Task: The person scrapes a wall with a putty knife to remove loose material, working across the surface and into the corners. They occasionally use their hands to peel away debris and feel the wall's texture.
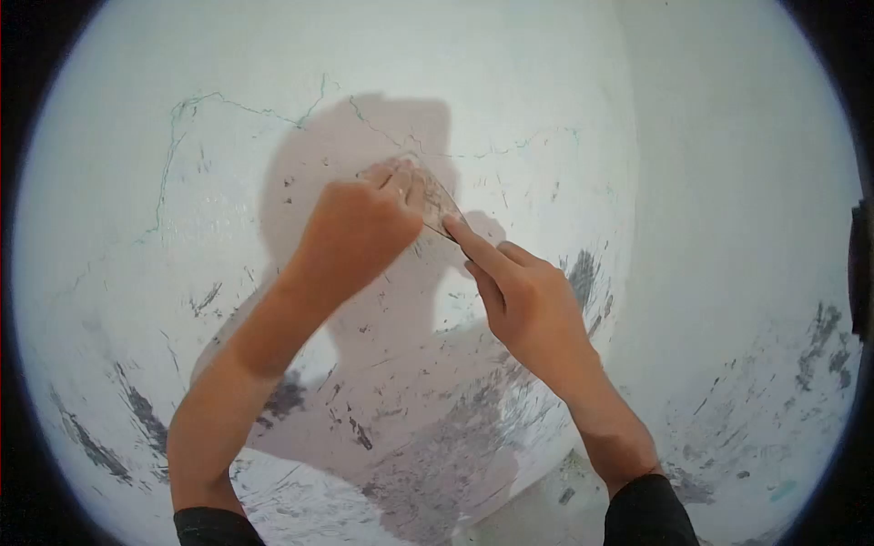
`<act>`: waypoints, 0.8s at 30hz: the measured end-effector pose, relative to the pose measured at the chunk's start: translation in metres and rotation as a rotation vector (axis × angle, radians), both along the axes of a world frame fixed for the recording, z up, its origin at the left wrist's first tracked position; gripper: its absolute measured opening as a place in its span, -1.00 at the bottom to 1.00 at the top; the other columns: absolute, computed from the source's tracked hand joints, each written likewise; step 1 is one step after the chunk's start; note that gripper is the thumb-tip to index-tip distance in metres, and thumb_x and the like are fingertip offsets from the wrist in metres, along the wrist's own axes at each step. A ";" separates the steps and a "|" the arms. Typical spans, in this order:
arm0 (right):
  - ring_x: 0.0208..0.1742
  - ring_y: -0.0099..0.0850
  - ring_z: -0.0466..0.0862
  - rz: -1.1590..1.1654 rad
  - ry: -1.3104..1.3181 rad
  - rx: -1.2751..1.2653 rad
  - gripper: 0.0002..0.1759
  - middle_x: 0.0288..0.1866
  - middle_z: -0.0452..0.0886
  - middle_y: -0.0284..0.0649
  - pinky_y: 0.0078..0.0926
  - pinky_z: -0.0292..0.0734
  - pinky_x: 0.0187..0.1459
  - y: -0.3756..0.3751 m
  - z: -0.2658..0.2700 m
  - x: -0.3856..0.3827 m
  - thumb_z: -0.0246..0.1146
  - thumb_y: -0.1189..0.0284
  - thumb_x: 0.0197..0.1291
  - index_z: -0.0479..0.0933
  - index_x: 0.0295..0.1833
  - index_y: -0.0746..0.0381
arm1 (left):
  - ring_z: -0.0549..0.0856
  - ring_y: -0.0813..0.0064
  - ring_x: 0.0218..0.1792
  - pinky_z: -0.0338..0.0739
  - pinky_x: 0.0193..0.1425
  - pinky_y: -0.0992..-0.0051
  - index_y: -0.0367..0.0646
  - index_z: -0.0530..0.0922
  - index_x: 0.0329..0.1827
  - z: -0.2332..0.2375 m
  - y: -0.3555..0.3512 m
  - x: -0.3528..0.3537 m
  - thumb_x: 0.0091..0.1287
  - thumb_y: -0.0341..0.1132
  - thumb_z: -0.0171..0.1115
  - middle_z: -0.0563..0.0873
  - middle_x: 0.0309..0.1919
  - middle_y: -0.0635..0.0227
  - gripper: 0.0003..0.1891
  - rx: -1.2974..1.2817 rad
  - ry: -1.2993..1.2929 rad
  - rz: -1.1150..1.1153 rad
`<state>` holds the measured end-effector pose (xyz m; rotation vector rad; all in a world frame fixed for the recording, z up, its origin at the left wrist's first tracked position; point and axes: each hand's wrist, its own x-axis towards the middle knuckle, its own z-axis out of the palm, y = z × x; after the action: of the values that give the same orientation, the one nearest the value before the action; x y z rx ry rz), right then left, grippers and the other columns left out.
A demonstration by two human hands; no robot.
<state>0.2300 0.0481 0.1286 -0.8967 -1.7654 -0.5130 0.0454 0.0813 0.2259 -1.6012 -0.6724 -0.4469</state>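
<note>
A flat scraper-like blade [441,202] lies against a pale wall [528,82], its edge slanting down to the right. My left hand [369,214] is at the blade's upper left, its fingers bent and pressed together near the blade; what they hold, if anything, is hidden. My right hand [523,282] grips the blade's lower right end, with the index finger stretched along it. The handle, if there is one, is hidden by my right hand.
Thin greenish cracks [168,164] run across the upper wall. Dark scraped patches [437,437] mark its lower part. To the right another wall section [728,182] meets it at a corner. A dark object [859,273] stands at the far right edge.
</note>
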 end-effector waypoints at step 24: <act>-0.58 -0.26 0.56 -0.084 0.023 -0.069 -0.51 -0.49 0.52 -0.20 -0.31 0.49 -0.52 -0.004 0.002 -0.012 0.15 0.46 0.34 0.41 0.37 -0.06 | 0.70 0.33 0.07 0.69 -0.01 0.47 -0.21 0.62 0.09 -0.003 -0.006 -0.009 0.13 -0.51 0.25 0.70 0.05 0.19 -0.60 -0.005 -0.058 -0.088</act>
<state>0.2178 0.0443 0.1307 -1.0243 -1.7395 -0.4961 0.0359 0.0756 0.2229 -1.6325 -0.6494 -0.5581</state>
